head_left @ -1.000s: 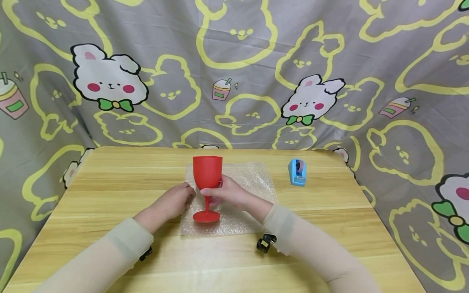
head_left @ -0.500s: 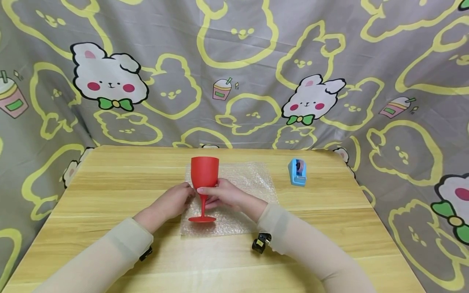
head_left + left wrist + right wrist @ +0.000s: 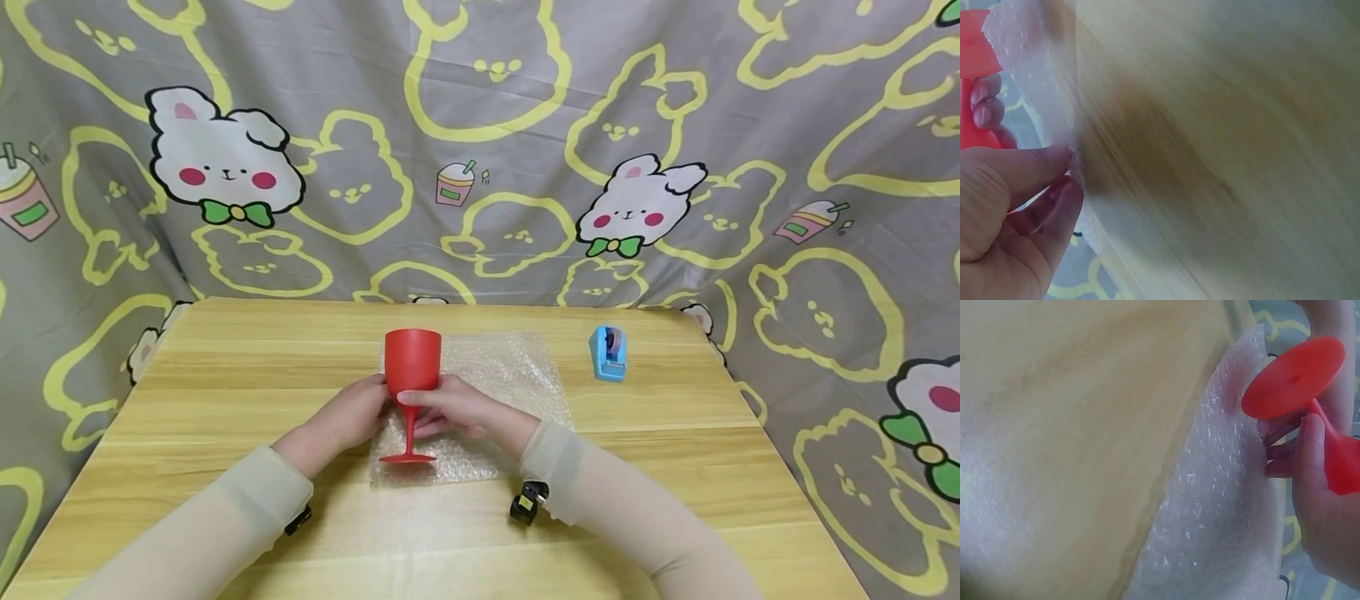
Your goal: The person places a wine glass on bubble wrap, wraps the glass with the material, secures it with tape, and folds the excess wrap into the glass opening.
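The right hand [image 3: 459, 406] grips the red goblet [image 3: 412, 360] where bowl meets stem, likely for sure purchase at the narrowing, with it upright over the left part of the bubble wrap [image 3: 510, 383]; the left hand [image 3: 358, 410] pinches the wrap's left edge, seemingly to steady it. The goblet looks smooth, the wrap clear and crinkled

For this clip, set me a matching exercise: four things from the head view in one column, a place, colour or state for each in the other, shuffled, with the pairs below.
1. goblet
2. bubble wrap
3. tape dispenser
4. left hand

A. at the wrap's left edge
B. spread on the table
C. gripped by the right hand
D. blue

Pairs: 1-C, 2-B, 3-D, 4-A
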The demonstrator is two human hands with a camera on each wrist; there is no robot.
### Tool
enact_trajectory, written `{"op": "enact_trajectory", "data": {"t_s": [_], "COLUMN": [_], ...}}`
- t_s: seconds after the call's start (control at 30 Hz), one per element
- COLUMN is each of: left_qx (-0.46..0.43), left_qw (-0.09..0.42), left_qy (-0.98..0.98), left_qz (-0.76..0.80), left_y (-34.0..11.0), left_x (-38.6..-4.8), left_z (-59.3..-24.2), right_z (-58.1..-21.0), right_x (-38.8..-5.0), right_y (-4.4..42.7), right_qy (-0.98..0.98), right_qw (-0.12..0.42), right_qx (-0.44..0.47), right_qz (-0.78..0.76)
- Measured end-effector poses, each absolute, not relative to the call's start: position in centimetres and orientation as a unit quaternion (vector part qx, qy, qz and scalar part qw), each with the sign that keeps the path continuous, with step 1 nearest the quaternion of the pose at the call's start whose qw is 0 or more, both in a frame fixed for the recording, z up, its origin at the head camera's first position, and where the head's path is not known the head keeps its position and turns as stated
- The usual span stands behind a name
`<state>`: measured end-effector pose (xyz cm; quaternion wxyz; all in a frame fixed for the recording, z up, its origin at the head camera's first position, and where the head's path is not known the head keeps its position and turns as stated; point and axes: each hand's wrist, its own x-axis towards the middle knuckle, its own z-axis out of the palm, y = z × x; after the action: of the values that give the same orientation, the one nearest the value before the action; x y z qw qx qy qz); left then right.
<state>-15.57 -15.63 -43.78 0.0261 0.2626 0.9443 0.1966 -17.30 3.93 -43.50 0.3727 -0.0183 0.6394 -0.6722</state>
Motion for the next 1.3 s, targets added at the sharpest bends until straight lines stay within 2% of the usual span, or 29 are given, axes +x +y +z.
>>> {"op": "enact_trajectory", "data": {"t_s": [0.27, 0.67, 1.3], "left_qx": [0.251, 0.284, 0.312], "left_qw": [0.041, 0.028, 0.068], "left_qy": [0.947, 0.938, 0.931], "left_qz": [0.196, 0.196, 0.175], "left_y": [-15.8, -16.1, -16.2], "left_x": [-15.7, -15.8, -15.3], "left_z": [-43.9, -44.1, -43.6], "right_z": [-44.0, -44.9, -45.5], "right_x": [-17.2, -17.6, -18.1], "right_y": [4.0, 4.2, 4.1], "right_qy": [0.621, 0.604, 0.595], "right_qw": [0.384, 0.410, 0.426], "right_qx": [-0.009, 0.010, 0.025], "right_qz": [-0.683, -0.684, -0.681]}}
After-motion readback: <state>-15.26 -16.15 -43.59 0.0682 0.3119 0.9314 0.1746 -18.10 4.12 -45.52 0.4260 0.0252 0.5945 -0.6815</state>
